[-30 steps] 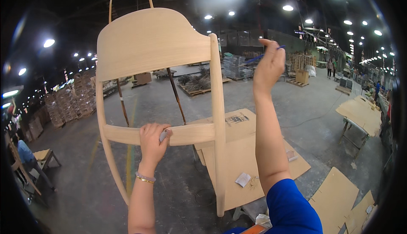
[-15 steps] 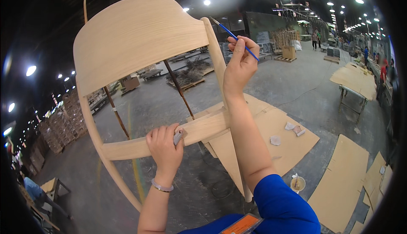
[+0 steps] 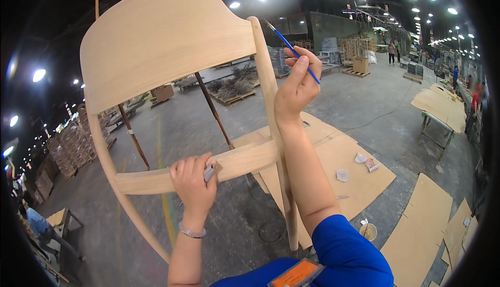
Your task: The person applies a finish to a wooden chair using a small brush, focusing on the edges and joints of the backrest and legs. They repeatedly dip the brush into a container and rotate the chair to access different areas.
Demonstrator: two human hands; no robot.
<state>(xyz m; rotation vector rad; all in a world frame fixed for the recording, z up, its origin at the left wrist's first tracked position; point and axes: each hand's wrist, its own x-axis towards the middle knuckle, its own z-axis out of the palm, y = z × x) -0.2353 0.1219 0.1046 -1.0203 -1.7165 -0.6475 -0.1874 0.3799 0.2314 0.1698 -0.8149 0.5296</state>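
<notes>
A pale, unpainted wooden chair frame stands tilted before me, with a broad curved backrest (image 3: 166, 42) at the top. My left hand (image 3: 191, 187) wraps over its lower rail (image 3: 247, 160). A small rolled grey piece, probably sandpaper (image 3: 210, 171), sticks out between thumb and fingers. My right hand (image 3: 296, 93) is raised beside the right post (image 3: 265, 71), pinching a thin blue-handled paintbrush (image 3: 285, 41). Its bristle tip points up and left, near the post's top but apart from it. Part of the right post's lower end is behind my right forearm.
Cardboard sheets (image 3: 364, 193) lie on the floor at right, with crumpled scraps (image 3: 342, 175) on one. A small cup (image 3: 369, 231) stands near my right elbow. Farther off are a covered table (image 3: 440, 107), pallets (image 3: 359, 72) and several people. Another person (image 3: 39, 224) is at lower left.
The chair and my left hand sit slightly farther left in view, and the background has shifted a little. Both hands keep their holds; the brush stays raised by the post.
</notes>
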